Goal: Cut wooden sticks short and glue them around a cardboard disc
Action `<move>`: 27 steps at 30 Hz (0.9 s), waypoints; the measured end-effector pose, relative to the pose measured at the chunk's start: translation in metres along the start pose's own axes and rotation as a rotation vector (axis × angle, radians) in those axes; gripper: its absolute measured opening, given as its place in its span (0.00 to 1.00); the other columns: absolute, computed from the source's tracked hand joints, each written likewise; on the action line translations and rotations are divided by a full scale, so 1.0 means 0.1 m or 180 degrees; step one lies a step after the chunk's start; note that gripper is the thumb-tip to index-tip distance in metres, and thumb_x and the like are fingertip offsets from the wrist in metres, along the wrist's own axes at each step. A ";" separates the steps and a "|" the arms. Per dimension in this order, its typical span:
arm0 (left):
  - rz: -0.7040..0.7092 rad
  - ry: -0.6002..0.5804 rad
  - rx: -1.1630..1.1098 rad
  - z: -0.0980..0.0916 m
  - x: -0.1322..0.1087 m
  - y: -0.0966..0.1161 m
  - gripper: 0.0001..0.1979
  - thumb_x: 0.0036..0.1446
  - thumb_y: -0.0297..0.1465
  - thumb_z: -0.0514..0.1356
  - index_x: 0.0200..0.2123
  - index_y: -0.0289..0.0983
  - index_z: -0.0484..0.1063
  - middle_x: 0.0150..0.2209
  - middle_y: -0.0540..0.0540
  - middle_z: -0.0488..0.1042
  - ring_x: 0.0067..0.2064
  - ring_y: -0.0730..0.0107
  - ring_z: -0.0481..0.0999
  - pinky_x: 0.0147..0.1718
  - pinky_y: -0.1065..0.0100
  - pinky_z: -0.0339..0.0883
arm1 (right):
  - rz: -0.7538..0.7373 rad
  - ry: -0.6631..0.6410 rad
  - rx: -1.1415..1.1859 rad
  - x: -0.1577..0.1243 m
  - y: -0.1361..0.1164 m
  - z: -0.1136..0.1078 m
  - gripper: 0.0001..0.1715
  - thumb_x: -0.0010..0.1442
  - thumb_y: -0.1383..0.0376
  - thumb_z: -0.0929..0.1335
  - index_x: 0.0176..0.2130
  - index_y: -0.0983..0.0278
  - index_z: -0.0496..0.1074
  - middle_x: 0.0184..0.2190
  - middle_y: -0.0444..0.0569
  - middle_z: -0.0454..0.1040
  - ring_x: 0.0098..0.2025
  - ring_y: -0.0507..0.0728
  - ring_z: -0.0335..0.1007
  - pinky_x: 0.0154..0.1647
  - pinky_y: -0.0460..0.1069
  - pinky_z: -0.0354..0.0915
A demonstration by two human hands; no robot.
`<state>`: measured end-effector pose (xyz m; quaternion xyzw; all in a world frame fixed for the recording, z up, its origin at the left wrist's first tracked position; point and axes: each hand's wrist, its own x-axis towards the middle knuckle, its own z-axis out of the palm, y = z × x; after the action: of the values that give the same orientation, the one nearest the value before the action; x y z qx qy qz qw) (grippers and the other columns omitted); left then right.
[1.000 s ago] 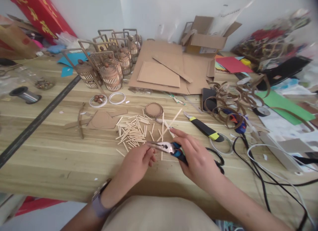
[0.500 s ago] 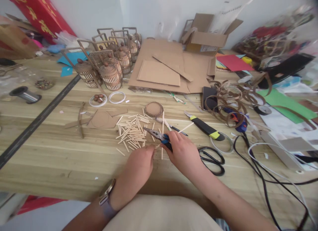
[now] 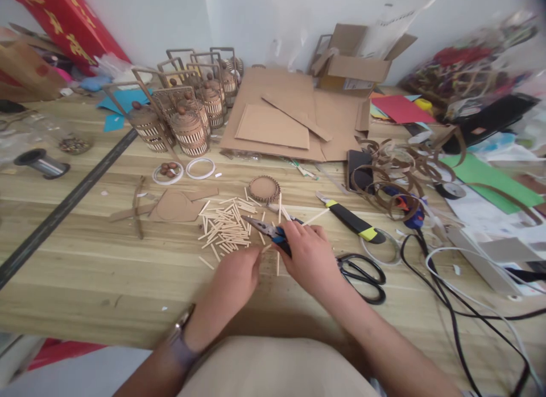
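Note:
My right hand (image 3: pixel 307 252) is wrapped round the handles of a pair of needle-nose pliers (image 3: pixel 267 229), whose jaws point left over a heap of short wooden sticks (image 3: pixel 228 226). A longer pale stick (image 3: pixel 318 216) pokes out to the right beyond that hand. My left hand (image 3: pixel 239 274) is closed in a pinch, with a thin wooden stick (image 3: pixel 266 249) showing at its fingertips just left of the pliers' handles. Another stick (image 3: pixel 278 266) stretches below the pliers. Behind the heap lies a small round cardboard base with a woven rim (image 3: pixel 264 189).
Scissors (image 3: pixel 362 277), a utility knife (image 3: pixel 352 219) and cables (image 3: pixel 435 283) lie to the right, below coiled brown strips (image 3: pixel 396 164). Several small lidded baskets (image 3: pixel 190 129) stand at back left beside cardboard sheets (image 3: pixel 273 127). A wire spool (image 3: pixel 42 162) lies far left.
My left hand has shifted slightly left and down, away from the pliers, with the stick still at its fingertips. The pliers have moved a little left with my right hand.

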<state>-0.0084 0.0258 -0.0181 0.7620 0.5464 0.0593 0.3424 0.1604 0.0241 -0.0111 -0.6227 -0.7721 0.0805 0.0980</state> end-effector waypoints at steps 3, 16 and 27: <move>0.0381 -0.0830 -0.1469 -0.14 -0.03 -0.12 0.15 0.65 0.37 0.49 0.28 0.38 0.67 0.26 0.48 0.74 0.27 0.68 0.74 0.30 0.68 0.64 | -0.0203 -0.0623 0.1214 0.02 0.19 -0.19 0.05 0.62 0.62 0.65 0.39 0.62 0.65 0.33 0.46 0.74 0.34 0.56 0.68 0.35 0.49 0.58; -0.0467 -0.1153 -0.3092 0.03 0.10 0.01 0.23 0.49 0.50 0.62 0.33 0.34 0.75 0.32 0.42 0.80 0.36 0.59 0.80 0.35 0.64 0.67 | -0.0623 -0.0741 0.1085 -0.08 0.13 -0.09 0.16 0.59 0.73 0.64 0.48 0.65 0.64 0.42 0.56 0.74 0.45 0.62 0.71 0.43 0.53 0.64; -0.0290 -0.1420 -0.3314 0.09 0.07 -0.02 0.21 0.47 0.49 0.65 0.30 0.35 0.72 0.27 0.46 0.78 0.31 0.64 0.78 0.33 0.66 0.66 | -0.0540 -0.0852 0.1694 -0.10 0.15 -0.08 0.20 0.58 0.74 0.65 0.50 0.62 0.64 0.39 0.50 0.76 0.41 0.58 0.74 0.42 0.51 0.68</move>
<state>-0.0034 0.0283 -0.0279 0.4625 0.3918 0.1437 0.7823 0.1790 0.0181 -0.0075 -0.4924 -0.7792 0.3527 0.1614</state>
